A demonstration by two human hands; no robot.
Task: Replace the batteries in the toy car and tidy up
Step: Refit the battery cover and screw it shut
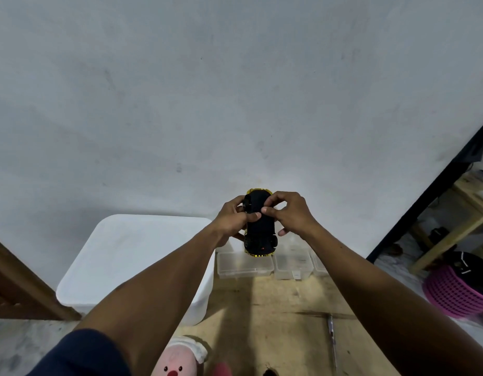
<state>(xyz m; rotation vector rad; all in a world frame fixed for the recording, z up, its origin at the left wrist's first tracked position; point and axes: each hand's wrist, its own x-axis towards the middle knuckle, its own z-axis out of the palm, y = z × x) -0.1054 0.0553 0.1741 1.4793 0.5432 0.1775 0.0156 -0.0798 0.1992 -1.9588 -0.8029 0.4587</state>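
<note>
A yellow toy car (259,234) is held up in the air in front of me, turned over so its black underside faces me. My left hand (233,219) grips its left side, thumb lying across the underside. My right hand (287,213) holds the right side, with thumb and fingertips pinching at the upper part of the underside. What the fingertips pinch is too small to tell. A screwdriver (332,340) lies on the wooden table (275,308) below, near its front right.
A large white bin (131,256) stands at the left on the table. Clear plastic boxes (270,263) line the wall under the car. A pink plush toy (178,362) sits at the near edge. A purple basket (457,291) and wooden frame stand at the right.
</note>
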